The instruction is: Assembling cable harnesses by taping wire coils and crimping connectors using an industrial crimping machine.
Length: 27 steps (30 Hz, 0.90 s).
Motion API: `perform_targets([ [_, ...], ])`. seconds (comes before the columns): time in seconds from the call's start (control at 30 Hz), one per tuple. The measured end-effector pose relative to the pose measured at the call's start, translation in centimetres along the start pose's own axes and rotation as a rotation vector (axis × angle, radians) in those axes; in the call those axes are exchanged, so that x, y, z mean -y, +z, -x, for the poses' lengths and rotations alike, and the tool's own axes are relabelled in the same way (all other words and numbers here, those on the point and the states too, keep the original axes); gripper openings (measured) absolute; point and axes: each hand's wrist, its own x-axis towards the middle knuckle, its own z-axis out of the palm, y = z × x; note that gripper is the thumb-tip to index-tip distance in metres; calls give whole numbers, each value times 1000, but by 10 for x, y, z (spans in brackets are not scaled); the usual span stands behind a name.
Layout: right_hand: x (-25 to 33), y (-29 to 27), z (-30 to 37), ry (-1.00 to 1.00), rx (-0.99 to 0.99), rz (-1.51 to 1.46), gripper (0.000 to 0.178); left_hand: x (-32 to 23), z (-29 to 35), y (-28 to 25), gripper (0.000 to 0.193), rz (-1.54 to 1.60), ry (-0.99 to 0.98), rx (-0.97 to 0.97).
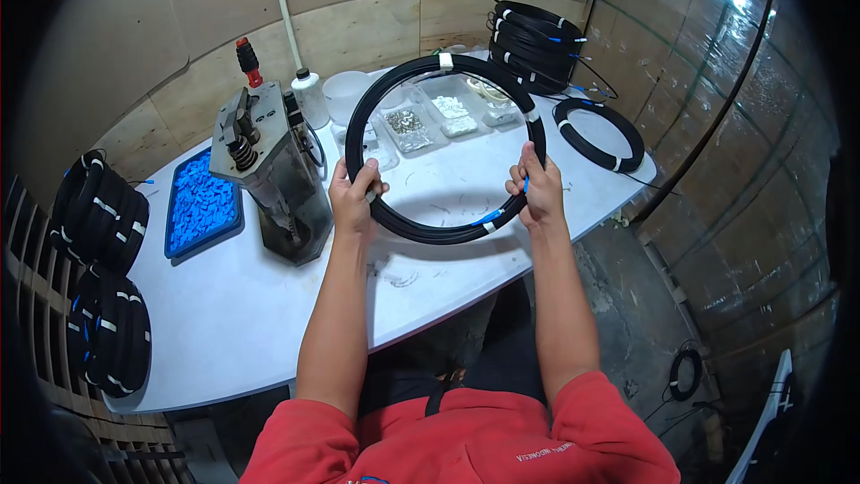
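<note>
A line of small white capital lettering (545, 453) runs across the front of a red shirt (448, 439).

The black coil (356, 130) partly hides the left grip (355, 196) and right grip (543, 192). Metallic pieces (406, 121) beyond, between both grips, are too small to identify. Below the grips, the lower edge cuts off the red shirt (475, 439).

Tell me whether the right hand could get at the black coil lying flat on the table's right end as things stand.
Probably yes: nothing visible stands between the right hand and the flat coil nearby, though that hand would likely have to release the raised coil first.
</note>
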Motion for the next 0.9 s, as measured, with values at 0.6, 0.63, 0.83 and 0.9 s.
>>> perform_targets([
  [0.6,-5,4,-29,-72,105,118,28,-2,3,1,18,4,-105,-121],
  [0.63,-1,0,-34,-73,102,120,28,-3,3,3,18,7,-107,-119],
  [0.83,7,3,-32,-21,53,367,30,-6,5,6,21,-164,-109,-56],
  [0.9,7,7,-23,3,42,380,31,-5,2,-1,23,-181,-132,-67],
])
